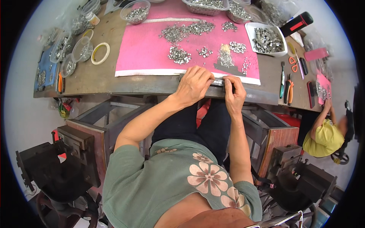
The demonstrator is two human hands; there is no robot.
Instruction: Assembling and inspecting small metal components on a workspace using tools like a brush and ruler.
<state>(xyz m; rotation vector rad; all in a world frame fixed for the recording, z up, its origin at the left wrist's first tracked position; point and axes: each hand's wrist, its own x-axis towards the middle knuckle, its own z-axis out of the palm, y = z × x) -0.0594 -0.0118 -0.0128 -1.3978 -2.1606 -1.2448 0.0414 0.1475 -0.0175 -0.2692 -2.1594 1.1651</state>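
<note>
The left hand (195, 84) is arching over the bench (95, 78) edge, fingers curled; the right hand (234, 93) is bending thumb and forefinger close together. One metal bar (218, 81) is lying between them, before one pink mat (140, 53). Fingers are covering its ends; whether either hand is gripping cannot be told.

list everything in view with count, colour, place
Mat: one, pink, centre of brown table
Metal pieces: many, silver, on mat, in tubs
Tubs: several, clear, back and left
Tray: one, white, right of mat
Large ring: one, cream, left of mat
Cylinder: one, black-red, back right
Hand tools: several, mixed colours, table's ends
Machines: two, dark, lower corners
Co-worker: one, yellow top, right
Metal strip: one, silver, table's front edge
Left hand, right hand: one each, bare, at strip
</note>
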